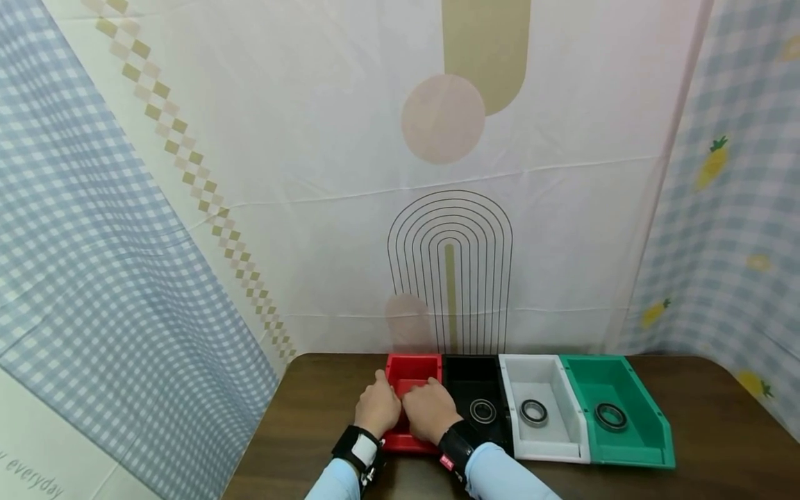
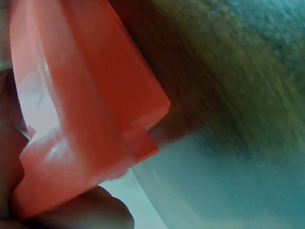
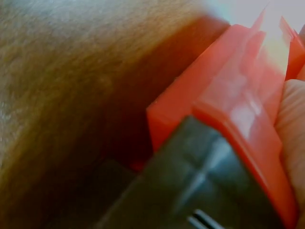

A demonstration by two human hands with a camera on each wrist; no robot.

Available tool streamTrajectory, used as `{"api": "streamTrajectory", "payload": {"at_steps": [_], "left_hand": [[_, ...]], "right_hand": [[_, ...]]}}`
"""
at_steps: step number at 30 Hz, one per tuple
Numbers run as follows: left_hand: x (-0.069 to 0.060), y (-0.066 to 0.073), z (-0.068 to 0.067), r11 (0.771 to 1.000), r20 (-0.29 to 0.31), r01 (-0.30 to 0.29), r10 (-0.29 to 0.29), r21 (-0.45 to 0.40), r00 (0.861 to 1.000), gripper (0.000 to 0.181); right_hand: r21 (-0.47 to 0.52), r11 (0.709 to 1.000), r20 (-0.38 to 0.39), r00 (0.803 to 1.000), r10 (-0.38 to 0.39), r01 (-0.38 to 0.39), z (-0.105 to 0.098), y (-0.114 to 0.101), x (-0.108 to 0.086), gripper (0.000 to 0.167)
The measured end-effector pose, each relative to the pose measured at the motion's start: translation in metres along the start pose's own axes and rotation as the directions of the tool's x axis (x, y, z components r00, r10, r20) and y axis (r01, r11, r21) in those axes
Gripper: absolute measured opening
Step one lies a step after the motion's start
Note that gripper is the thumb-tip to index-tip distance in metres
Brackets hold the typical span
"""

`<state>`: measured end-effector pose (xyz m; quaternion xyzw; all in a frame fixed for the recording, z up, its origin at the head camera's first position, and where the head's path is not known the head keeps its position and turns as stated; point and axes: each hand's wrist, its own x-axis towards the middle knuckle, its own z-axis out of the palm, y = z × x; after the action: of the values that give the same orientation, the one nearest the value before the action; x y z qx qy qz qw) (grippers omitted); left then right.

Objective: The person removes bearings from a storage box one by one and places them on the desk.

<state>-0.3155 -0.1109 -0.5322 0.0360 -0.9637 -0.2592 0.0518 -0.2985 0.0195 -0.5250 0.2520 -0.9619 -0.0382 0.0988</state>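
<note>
Head view: four bins (image 1: 640, 389), three rings (image 1: 535, 423), wooden table (image 1: 312, 410), cloths (image 1: 312, 243); left hand (image 1: 378, 406) clamps red bin (image 1: 412, 368), right hand (image 1: 432, 410) can't tell.

Blue gingham cloth (image 1: 125, 229) at left and pineapple-print checked cloth (image 1: 719, 264) at right flank a white fabric backdrop (image 1: 325, 139), printed with arches (image 1: 449, 278) and a diamond-check strip (image 1: 179, 142), behind a brown wood-grain worktop (image 1: 306, 423).

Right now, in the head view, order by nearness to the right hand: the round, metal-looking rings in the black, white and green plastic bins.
1. Black-bin ring: right of the right hand.
2. White-bin ring: middle of three.
3. Green-bin ring: farthest right.
</note>
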Motion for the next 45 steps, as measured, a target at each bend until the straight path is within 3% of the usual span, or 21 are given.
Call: {"api": "streamTrajectory", "payload": {"at_steps": [10, 29, 34, 39, 45], "left_hand": [[-0.001, -0.006, 0.002, 1.0, -0.009, 0.002, -0.002, -0.007, 1.0, 0.032], [-0.005, -0.005, 0.004, 1.0, -0.036, 0.022, -0.023, -0.016, 0.999, 0.023], [-0.004, -0.002, -0.001, 0.999, -0.019, 0.018, -0.018, -0.032, 1.0, 0.025], [-0.005, 0.001, -0.007, 0.999, -0.018, -0.002, 0.001, -0.044, 1.0, 0.025], [0.002, -0.005, 0.003, 0.997, -0.014, -0.017, 0.016, -0.076, 1.0, 0.027]], "right_hand": [[-0.027, 1.0, 0.015, 1.0, -0.01, 0.011, -0.008, -0.004, -0.003, 0.013], [0.037, 0.998, -0.002, 0.999, -0.046, 0.046, 0.007, 0.0, 0.0, 0.01], [0.077, 0.996, -0.024, 0.999, -0.038, 0.04, 0.004, 0.004, 0.0, 0.016], [0.144, 0.989, -0.017, 0.999, -0.034, 0.036, -0.004, 0.005, 0.0, 0.012], [0.169, 0.983, -0.063, 0.996, -0.059, 0.069, -0.008, 0.007, -0.007, 0.022]]}}
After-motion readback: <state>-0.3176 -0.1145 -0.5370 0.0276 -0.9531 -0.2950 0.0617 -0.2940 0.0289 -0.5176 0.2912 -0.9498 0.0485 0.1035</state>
